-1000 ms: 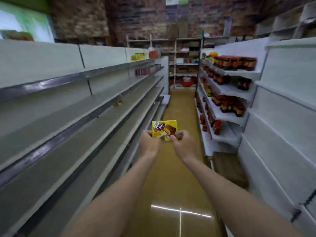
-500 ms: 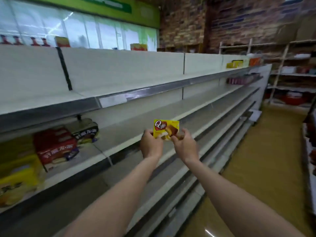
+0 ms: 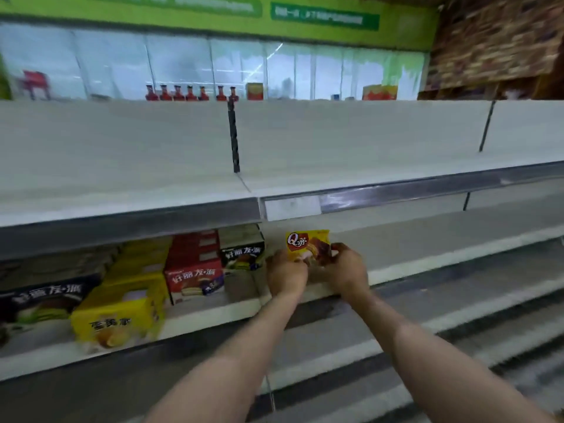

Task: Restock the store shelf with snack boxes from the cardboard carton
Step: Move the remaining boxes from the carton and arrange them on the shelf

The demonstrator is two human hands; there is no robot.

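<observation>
Both hands raised in front of the second shelf of a long white store rack. Left hand and right hand each pinch a lower corner of one small yellow snack box, fingers curled round its edges. Box held upright, printed face toward the camera, a red "Q" mark at its upper left and a brown cake picture at its right. It sits in the air just under the metal price rail of the shelf above; whether its base touches the shelf board cannot be told.

Just left of the box: a black-and-white box on the same shelf, then a row of red boxes, then yellow boxes, then a dark box at the frame's left edge, blurred. Top shelf board is white. Behind the rack, red bottles stand in a row before a pale window wall under a green sign band
</observation>
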